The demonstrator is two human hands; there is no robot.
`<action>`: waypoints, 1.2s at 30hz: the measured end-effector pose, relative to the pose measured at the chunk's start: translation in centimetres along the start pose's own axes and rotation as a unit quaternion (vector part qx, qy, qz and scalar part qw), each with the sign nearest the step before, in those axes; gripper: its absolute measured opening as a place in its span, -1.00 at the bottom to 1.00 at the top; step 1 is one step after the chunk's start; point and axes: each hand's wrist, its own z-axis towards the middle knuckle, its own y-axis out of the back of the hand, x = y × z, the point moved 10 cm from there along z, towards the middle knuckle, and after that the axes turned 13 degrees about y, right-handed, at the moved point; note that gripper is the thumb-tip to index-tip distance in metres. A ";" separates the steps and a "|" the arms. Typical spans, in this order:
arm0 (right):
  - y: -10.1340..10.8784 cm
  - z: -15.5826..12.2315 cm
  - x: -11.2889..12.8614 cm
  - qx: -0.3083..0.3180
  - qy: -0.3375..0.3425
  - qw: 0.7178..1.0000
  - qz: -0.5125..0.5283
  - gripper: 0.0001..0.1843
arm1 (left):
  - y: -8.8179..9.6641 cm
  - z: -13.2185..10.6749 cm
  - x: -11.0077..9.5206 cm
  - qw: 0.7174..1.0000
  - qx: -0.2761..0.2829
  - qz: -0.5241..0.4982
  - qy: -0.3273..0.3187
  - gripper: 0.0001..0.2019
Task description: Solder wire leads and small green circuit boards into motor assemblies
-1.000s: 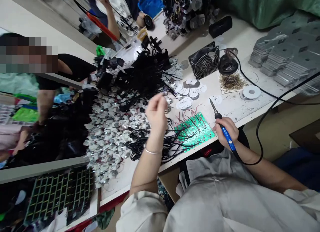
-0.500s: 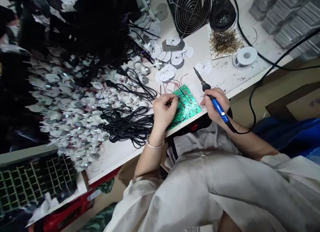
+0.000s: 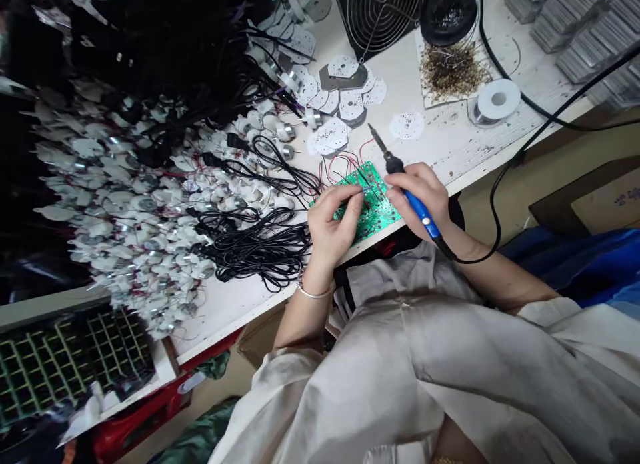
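My right hand point(image 3: 423, 194) is wrapped around a blue-handled soldering iron point(image 3: 416, 209), its metal tip pointing up and left, above the table and clear of the board. A green circuit board point(image 3: 381, 214) lies at the table's front edge, with thin red and black wires point(image 3: 345, 165) running off its far side. Over the board's left part, my left hand point(image 3: 333, 224) pinches thumb and forefinger together on what looks like a thin wire point(image 3: 367, 190); the fingers hide most of it.
Bundled black cables point(image 3: 260, 247) and a heap of white motor-like parts point(image 3: 135, 204) fill the left. White perforated plates point(image 3: 350, 106), a fan point(image 3: 383, 17), a solder spool point(image 3: 499, 101), a dirty brown pad point(image 3: 450, 71) and grey stacks point(image 3: 595, 44) stand farther back.
My right hand has brought the soldering iron left and slightly away from me, nearer the board. My left pinch has shifted slightly right over the board. The view has also moved a little.
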 end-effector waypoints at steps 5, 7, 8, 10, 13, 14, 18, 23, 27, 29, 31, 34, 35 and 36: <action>-2.0 0.1 0.0 0.060 -0.005 0.998 0.008 -0.78 | -0.5 -0.4 -0.2 0.999 0.011 0.034 -0.019 -0.88; -2.0 0.0 0.3 0.063 0.014 0.998 0.012 -0.80 | -0.5 -0.7 -0.8 0.998 0.010 0.047 -0.051 -0.93; -1.9 -0.1 0.6 0.061 0.025 0.998 0.012 -0.81 | -0.5 -0.9 -1.2 0.996 0.009 0.051 -0.069 -0.95; -1.8 -0.2 1.0 0.057 0.038 0.998 0.011 -0.84 | -0.5 -1.2 -1.5 0.995 0.002 0.045 -0.091 -0.95; -2.0 -0.1 1.2 0.054 0.019 0.998 0.020 -0.85 | -0.3 -1.1 -0.7 0.998 -0.028 -0.001 -0.062 -0.92; -2.1 -0.1 1.2 0.048 0.009 0.998 0.030 -0.86 | -0.3 -1.0 -0.1 0.998 -0.036 -0.020 -0.037 -0.87; -2.2 0.1 1.3 0.010 -0.012 0.998 0.060 -0.89 | -1.1 -0.8 2.2 0.994 -0.043 -0.067 0.075 -0.64; -2.1 -0.1 1.6 0.032 0.018 0.997 -0.068 -0.85 | -1.0 -0.5 2.2 0.995 -0.025 -0.025 0.091 -0.60; -0.7 -0.5 1.4 -0.005 0.033 0.996 -0.083 -0.89 | -0.2 0.8 1.5 0.995 -0.011 0.098 0.030 -0.71; 0.3 -0.9 1.0 -0.033 0.020 0.998 -0.048 -0.86 | -0.2 1.7 2.2 0.992 0.008 0.125 0.032 -0.78; 1.2 -1.2 0.7 -0.045 0.004 0.999 -0.013 -0.83 | -0.8 2.3 3.3 0.988 0.045 0.141 0.051 -0.85; 2.2 -1.7 0.6 -0.030 -0.017 0.999 0.005 -0.85 | -2.1 2.7 4.7 0.980 0.083 0.166 0.073 -0.88; 2.5 -1.8 0.8 -0.028 -0.014 1.000 0.001 -0.87 | -2.5 2.8 4.9 0.979 0.085 0.173 0.073 -0.89; 2.9 -1.8 1.1 -0.026 -0.007 1.000 -0.007 -0.87 | -2.8 2.9 5.0 0.978 0.086 0.177 0.070 -0.90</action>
